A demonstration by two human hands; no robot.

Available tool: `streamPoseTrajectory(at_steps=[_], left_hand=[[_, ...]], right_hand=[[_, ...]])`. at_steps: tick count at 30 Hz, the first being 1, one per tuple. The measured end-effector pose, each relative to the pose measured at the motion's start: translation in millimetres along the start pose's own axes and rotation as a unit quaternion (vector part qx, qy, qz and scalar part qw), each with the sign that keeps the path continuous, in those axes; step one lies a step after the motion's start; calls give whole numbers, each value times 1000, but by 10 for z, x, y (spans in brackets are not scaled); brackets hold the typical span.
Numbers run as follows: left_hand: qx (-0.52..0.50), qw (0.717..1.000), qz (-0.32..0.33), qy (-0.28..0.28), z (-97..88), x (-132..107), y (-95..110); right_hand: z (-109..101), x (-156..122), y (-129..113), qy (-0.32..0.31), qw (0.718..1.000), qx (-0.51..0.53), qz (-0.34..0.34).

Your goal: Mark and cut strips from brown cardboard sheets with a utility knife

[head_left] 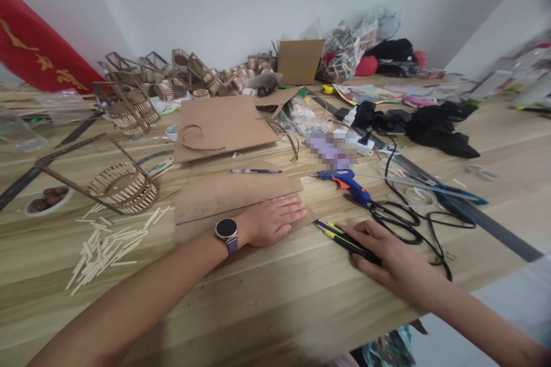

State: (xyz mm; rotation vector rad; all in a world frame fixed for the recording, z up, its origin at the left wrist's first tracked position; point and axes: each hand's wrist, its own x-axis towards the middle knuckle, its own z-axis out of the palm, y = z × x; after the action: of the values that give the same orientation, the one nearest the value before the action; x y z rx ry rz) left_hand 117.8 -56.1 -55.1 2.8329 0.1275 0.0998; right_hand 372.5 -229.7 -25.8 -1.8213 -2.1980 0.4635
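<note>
My left hand [273, 219] lies flat, fingers stretched out, on the near edge of a brown cardboard sheet [235, 192]; a round watch [227, 229] is on that wrist. My right hand [390, 252] rests on the wooden table [267, 292] with its fingers closed round a black and yellow utility knife [340, 236], whose tip points towards the cardboard's right corner. A pen [256, 171] lies on the cardboard farther back. A blue glue gun [344, 180] sits just beyond the knife.
A larger cardboard sheet [224, 123] lies behind. Loose wooden sticks [105, 246] are scattered at the left, beside small stick-built baskets [124, 183]. Black scissors [398, 218], cables and a long ruler [495, 226] lie at the right. A cardboard box [299, 60] and bags stand at the back.
</note>
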Motion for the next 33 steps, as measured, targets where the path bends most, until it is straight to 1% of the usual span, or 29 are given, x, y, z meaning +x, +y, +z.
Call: streamPoseTrajectory(at_steps=[11, 15, 19, 22, 27, 33], left_hand=[[-7, 1000, -8, 5, 46, 1, -35], [-9, 1000, -22, 11, 16, 25, -51], [-7, 998, -57, 33, 6, 68, -96], [-3, 997, -66, 49, 25, 91, -120], [-1, 996, -76, 47, 36, 103, -103], [0, 995, -84, 46, 13, 98, -80]], right_hand=[[109, -44, -93, 25, 1000, 1, 8], [90, 54, -68, 30, 999, -9, 7], [45, 234, 39, 40, 998, -50, 12], [54, 329, 119, 53, 996, -77, 9], [104, 337, 129, 63, 994, -88, 8], [77, 307, 69, 54, 994, -99, 5]])
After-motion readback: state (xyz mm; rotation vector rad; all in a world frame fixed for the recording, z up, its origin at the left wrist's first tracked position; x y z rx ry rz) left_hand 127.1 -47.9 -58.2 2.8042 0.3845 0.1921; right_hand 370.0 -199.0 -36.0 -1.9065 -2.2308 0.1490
